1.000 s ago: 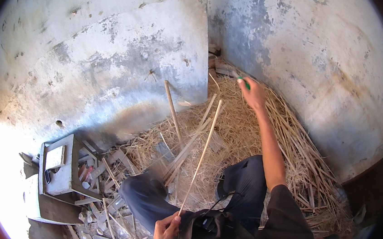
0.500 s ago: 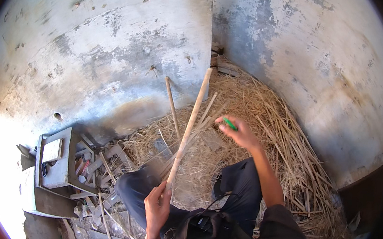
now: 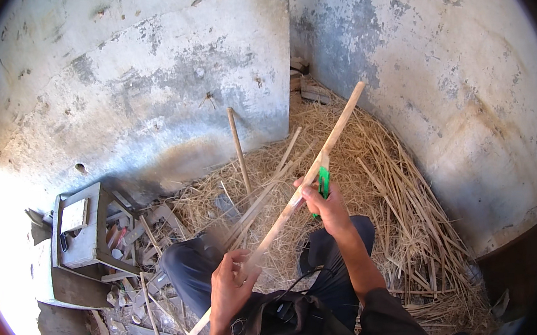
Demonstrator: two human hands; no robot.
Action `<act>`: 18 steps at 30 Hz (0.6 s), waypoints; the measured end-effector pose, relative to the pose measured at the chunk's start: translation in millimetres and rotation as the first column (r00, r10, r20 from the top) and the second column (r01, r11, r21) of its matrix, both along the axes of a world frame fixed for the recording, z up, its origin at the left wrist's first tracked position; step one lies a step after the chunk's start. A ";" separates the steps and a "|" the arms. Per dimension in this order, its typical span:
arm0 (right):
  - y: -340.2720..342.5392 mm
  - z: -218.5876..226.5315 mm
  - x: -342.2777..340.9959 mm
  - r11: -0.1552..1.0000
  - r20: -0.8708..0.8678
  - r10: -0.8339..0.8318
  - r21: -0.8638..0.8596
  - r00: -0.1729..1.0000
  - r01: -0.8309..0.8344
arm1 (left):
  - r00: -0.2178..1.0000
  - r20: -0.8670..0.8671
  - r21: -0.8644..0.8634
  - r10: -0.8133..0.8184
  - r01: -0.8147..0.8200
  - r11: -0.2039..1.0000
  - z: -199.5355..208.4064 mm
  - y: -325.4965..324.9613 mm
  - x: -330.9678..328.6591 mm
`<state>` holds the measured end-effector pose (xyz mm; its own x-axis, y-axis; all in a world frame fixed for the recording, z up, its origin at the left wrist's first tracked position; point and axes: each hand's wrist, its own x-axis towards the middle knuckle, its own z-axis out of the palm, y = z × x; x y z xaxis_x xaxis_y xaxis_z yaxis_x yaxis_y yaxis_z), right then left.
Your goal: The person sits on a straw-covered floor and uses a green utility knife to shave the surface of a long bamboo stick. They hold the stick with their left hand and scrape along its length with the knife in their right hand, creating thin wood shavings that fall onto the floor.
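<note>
Flaking wall (image 3: 180, 77), tangled dry strands (image 3: 372, 145), slender straight strip (image 3: 338, 126)

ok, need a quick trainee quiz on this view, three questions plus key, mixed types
1. Which hand holds the green tool?
2. True or false: the pale stick lies flat on the floor, touched by neither hand.
3. The ground beyond the knees is mostly covered with: A) carpet, B) straw-like litter, C) water.

Key: 1. the right hand; 2. false; 3. B.
</note>
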<state>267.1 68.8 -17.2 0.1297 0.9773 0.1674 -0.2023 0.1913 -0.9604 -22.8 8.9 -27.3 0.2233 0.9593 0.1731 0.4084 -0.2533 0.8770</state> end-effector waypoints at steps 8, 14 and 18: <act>-6.2 17.7 15.7 0.981 0.027 -0.135 0.142 0.990 0.130 | 0.991 0.125 -0.041 -0.048 0.054 0.998 2.4 -1.8 -9.3; -5.8 -15.3 3.1 0.874 0.241 -0.273 0.466 0.932 0.135 | 0.979 0.187 -0.021 -0.081 0.086 0.996 18.9 4.9 10.8; -30.1 1.3 -23.3 0.830 0.543 -0.453 0.547 0.707 0.112 | 0.972 0.231 -0.097 -0.055 0.079 0.992 27.7 6.9 15.7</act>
